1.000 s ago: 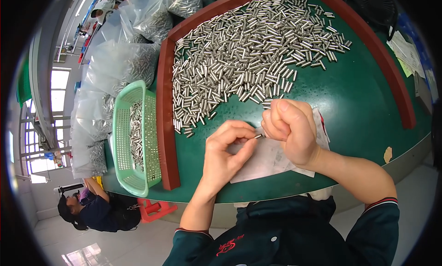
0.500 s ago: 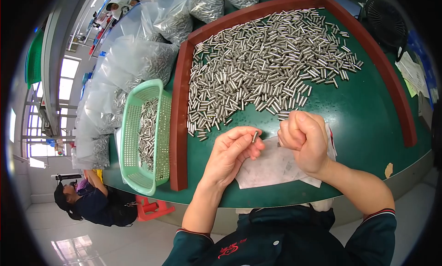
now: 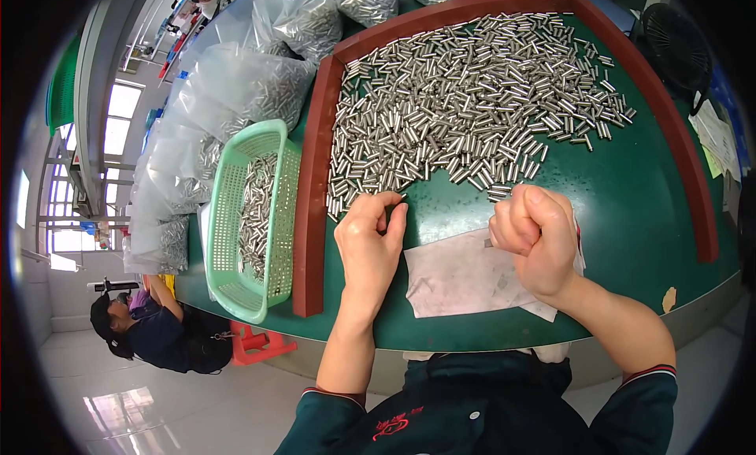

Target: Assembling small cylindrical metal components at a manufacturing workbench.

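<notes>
A broad spread of short silver metal pins covers much of the green tabletop. My left hand is at the near left edge of this spread, back of the hand up, fingers curled and thumb tip close to the index finger. One lone pin lies right by its fingertips; whatever is between them is hidden. Over the right part of a stained white cloth, my right hand is closed in a fist. A small grey end of a metal pin shows at the fist's left side.
Red-brown rails frame the pins. Left of them stands a green mesh basket partly filled with pins. Clear plastic bags of pins line the far left. A black fan stands far right. A seated person works at left.
My left hand has moved left, away from the cloth, and turned back up; the pin seen in its fingers no longer shows. My right fist stays closed. The view has shifted slightly.
</notes>
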A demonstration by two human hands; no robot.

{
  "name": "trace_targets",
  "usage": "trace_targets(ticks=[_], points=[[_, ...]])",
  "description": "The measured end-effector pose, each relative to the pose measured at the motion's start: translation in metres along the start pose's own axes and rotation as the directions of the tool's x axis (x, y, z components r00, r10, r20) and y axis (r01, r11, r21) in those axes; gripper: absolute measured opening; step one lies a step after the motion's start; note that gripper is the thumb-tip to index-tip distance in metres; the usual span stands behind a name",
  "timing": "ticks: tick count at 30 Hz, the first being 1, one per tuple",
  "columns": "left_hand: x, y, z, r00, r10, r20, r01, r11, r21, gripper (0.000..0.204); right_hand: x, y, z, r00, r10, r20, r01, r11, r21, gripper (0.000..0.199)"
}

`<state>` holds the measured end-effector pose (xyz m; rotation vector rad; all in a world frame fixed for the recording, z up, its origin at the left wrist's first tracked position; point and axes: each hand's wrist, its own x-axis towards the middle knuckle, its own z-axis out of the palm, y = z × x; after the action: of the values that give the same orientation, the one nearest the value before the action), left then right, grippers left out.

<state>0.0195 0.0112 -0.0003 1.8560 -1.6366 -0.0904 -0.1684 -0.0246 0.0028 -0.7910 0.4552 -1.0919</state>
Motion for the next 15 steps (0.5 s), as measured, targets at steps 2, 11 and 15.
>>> trace_targets(ticks=[2,11,15], points=[[0.001,0.002,0.001,0.999,0.038,0.007,-0.038,0.997,0.069,0.009,0.000,-0.001,0.000,1.000,0.003,0.001,-0.003,1.000,0.001,0.036],[0.000,0.004,-0.001,0.984,-0.051,0.172,0.045,0.998,0.041,0.005,0.000,-0.002,0.000,1.000,0.017,-0.010,-0.017,1.000,-0.001,0.035],[-0.010,0.029,0.004,0.928,0.045,0.371,0.072,0.953,-0.294,0.006,0.000,-0.002,-0.002,0.999,0.028,-0.018,-0.027,0.999,0.032,0.034]])
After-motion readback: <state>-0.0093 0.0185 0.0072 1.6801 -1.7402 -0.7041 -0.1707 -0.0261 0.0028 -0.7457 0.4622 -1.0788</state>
